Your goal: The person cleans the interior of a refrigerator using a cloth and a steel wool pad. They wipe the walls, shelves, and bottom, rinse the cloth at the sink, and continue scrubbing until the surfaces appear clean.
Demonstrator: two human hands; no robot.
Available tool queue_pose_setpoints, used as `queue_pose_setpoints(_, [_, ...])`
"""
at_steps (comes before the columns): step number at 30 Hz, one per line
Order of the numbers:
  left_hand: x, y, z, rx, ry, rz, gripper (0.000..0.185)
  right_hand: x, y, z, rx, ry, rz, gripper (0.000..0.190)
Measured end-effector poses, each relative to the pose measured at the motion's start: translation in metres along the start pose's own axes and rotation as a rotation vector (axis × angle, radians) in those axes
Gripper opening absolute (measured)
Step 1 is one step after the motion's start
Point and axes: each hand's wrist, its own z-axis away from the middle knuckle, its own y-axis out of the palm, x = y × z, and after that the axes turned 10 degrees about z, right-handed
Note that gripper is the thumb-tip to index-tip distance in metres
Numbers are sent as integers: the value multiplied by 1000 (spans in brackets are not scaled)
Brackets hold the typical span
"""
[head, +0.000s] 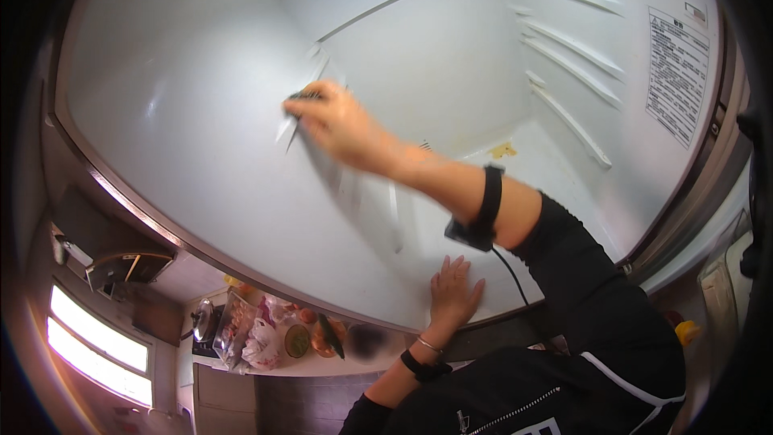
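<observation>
My right hand (338, 121) reaches across the inside of a refrigerator compartment. Its fingers are pinched around a small dark object (300, 98), perhaps a scrubbing pad; its exact kind is too blurred to tell. That object is at the white left side wall (199, 121), beside a moulded shelf rail (287, 132). Lower down, my left hand (454, 291) rests spread on the white liner near the front edge, holding nothing. A yellow-brown stain (502, 150) marks the back of the compartment floor (543, 175).
Shelf rails (570, 63) project from the right wall, which bears a printed label (677, 75). A black cable (512, 275) hangs from my right forearm strap (490, 208). Outside at left, a counter (296, 366) holds a plastic bag (263, 344), a cucumber (331, 335) and a lidded pot (203, 319).
</observation>
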Motion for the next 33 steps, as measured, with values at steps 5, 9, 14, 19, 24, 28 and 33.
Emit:
queue_pose_setpoints(5, [0,-4,0,17,-23,85,48,-57,-5,-41,157,-4,114,19])
queue_pose_setpoints(9, [0,-5,0,7,-25,105,48,-44,-10,-41,178,-70,124,12])
queue_pose_setpoints(14, [0,-6,-1,11,-28,101,49,-23,-26,-45,238,-193,90,8])
queue_pose_setpoints(19, [2,-5,-1,25,-19,121,49,-26,-24,-50,160,-164,126,6])
queue_pose_setpoints(24, [1,-3,-1,25,-16,88,49,-24,-20,-51,131,-261,108,5])
queue_pose_setpoints(28, [-1,-5,-2,41,-10,88,49,-16,-24,-48,164,-162,61,8])
queue_pose_setpoints(33, [-1,-7,-3,68,-25,67,49,-26,-17,-42,125,-249,-58,4])
